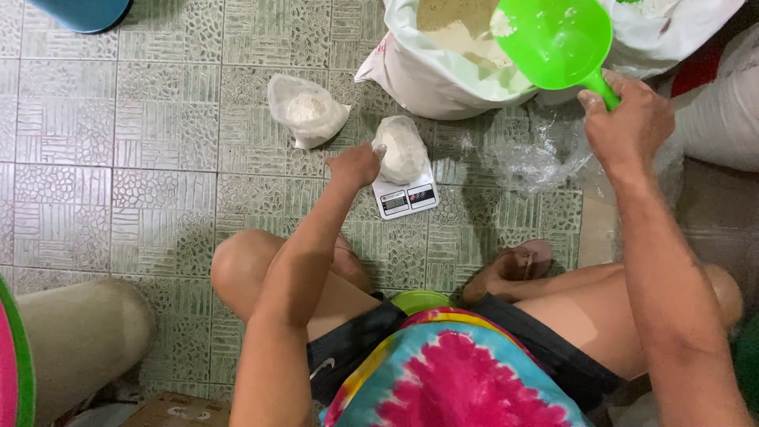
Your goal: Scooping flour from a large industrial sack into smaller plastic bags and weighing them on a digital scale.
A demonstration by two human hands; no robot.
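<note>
Down low, the left hand (356, 164) pinches the small flour bag (402, 149) upright on the white kitchen scale (405, 198), steadying its open mouth; beyond, the right hand (628, 119) grips the green scoop (553, 39), dusted white, tipped over the big flour sack (443, 71); another filled bag (307, 109) sits aside on the tiled floor (118, 158).

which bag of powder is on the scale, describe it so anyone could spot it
Start at the big white sack at top. Just below it sits a small white scale on the tiled floor. The bag on it is touched by the left hand; the other small bag lies apart.
</note>
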